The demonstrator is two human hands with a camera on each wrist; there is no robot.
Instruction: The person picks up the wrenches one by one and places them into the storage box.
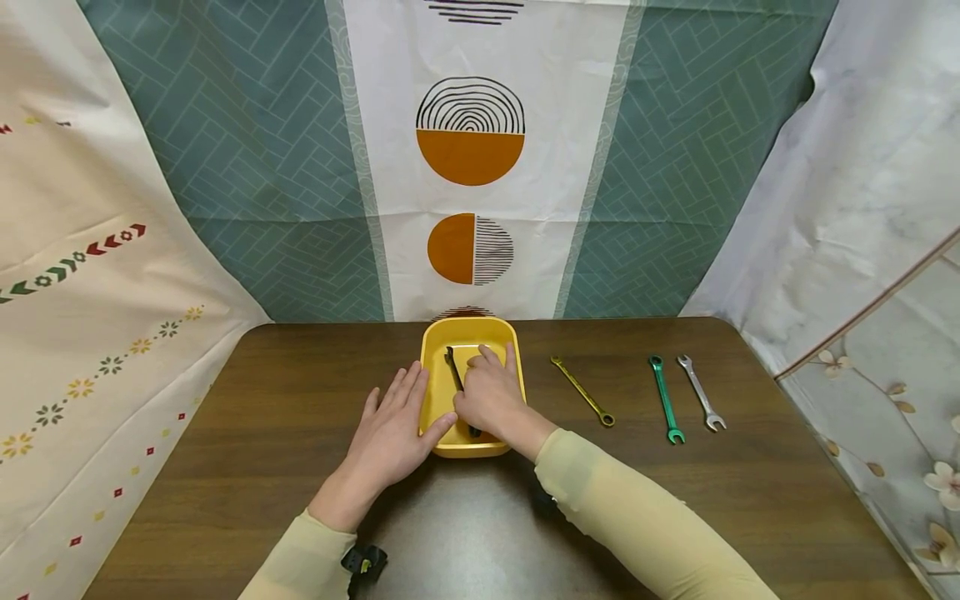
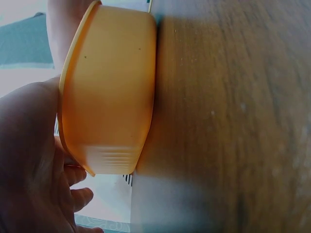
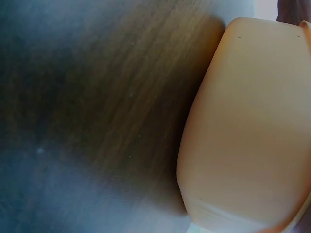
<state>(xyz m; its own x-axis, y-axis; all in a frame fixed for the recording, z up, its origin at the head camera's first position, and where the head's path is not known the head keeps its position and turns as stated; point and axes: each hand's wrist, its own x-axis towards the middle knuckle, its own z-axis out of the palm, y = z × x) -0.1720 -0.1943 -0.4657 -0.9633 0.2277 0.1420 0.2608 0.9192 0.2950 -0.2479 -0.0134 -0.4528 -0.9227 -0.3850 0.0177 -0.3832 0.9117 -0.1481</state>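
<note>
A yellow tray [image 1: 467, 451] stands on the table, and a black wrench [image 1: 454, 367] lies slanted inside it. My right hand [image 1: 492, 397] reaches over the near right rim into the tray. Its thumb and bent index finger pinch the wrench's middle, which they partly hide, while other fingers stretch forward. My left hand [image 1: 393, 429] rests along the tray's left rim with straight fingers, its thumb over the near left corner. The left wrist view shows the tray's outer wall [image 2: 109, 87] beside that hand. In the right wrist view, the tray's side [image 3: 248, 126] fills the right part.
Right of the tray lies a yellow wrench [image 1: 582, 392]. Farther right are a green wrench [image 1: 665, 400] and a silver wrench [image 1: 702, 393], side by side. The brown wooden table [image 1: 300, 417] ends at a patterned curtain [image 1: 300, 208] behind, with cloth hanging at both sides.
</note>
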